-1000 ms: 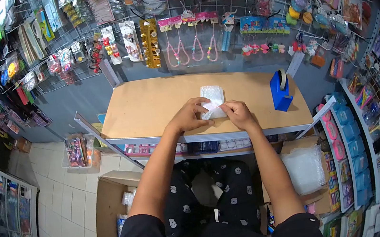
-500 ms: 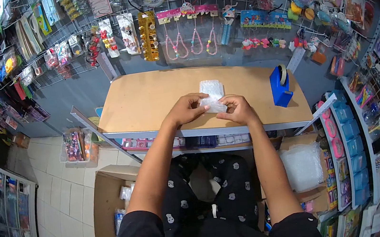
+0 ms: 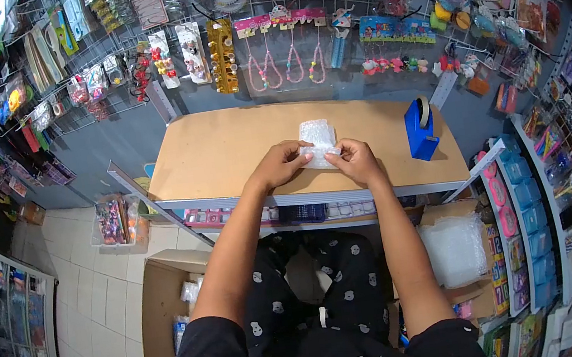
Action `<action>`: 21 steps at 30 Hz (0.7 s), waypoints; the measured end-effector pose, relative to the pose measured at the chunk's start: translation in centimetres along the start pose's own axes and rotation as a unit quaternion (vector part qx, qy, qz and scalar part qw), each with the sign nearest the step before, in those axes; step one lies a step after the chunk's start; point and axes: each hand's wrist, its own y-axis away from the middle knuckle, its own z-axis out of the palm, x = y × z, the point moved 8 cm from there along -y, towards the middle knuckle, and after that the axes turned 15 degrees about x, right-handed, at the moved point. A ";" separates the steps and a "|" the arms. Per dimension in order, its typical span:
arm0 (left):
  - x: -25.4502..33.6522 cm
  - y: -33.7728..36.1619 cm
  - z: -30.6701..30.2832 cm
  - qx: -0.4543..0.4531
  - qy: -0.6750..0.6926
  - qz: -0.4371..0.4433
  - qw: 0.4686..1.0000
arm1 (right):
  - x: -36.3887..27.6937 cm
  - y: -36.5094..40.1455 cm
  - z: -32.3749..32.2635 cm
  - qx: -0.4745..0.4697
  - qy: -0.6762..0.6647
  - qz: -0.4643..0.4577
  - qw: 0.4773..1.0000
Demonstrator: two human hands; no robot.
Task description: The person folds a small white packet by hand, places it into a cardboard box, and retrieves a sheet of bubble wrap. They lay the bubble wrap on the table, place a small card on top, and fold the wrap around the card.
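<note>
A small piece of bubble wrap [image 3: 317,133] lies on the wooden table, its near part folded over into a thicker bundle. My left hand [image 3: 281,164] pinches the bundle's left side, thumb on top. At the right side, my right hand [image 3: 357,160] grips it between thumb and fingers. Whatever may be inside the wrap cannot be made out.
A blue tape dispenser [image 3: 422,133] with a tape roll stands at the table's [image 3: 216,144] right end. An open carton [image 3: 164,295] sits on the floor at left. Bubble wrap sheets [image 3: 454,250] fill a box at right. Packaged accessories hang on the wall grid.
The near flap of bubble wrap now lies flatter and straighter across the bundle. My right thumb has moved slightly left and up onto it; my left hand has barely moved.
</note>
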 end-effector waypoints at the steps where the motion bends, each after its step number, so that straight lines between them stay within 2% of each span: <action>1: -0.4 -0.2 0.1 0.007 -0.001 0.005 1.000 | -0.4 0.0 -0.1 0.007 -0.002 -0.004 1.000; 4: 0.1 -0.3 0.0 0.044 0.050 0.067 0.996 | -1.3 0.1 -0.4 0.034 -0.004 -0.026 0.999; 6: -0.2 -0.3 0.1 0.037 0.042 0.053 0.997 | -1.3 0.0 -0.6 0.057 0.005 -0.056 0.997; 9: -0.3 -0.6 0.2 0.040 0.051 0.069 0.996 | -0.1 0.0 -0.7 0.036 -0.023 0.016 0.999; 15: -0.6 -0.8 0.1 0.027 0.036 0.032 0.998 | -3.3 0.5 -0.3 0.041 0.134 -0.150 0.979; 16: -0.4 -0.7 0.1 0.031 0.039 0.033 0.998 | -3.4 0.5 -0.3 0.042 0.150 -0.139 0.978; 18: 1.1 -0.6 -0.4 0.117 0.050 0.121 0.984 | -3.5 0.7 -0.3 0.044 0.182 -0.115 0.976; 19: 1.9 -0.4 -0.8 0.159 0.056 0.165 0.972 | -4.0 0.8 -0.5 0.060 0.201 -0.154 0.965; 21: 2.9 0.1 -1.6 0.222 -0.110 0.190 0.950 | -4.9 1.2 -0.7 0.089 0.240 -0.231 0.939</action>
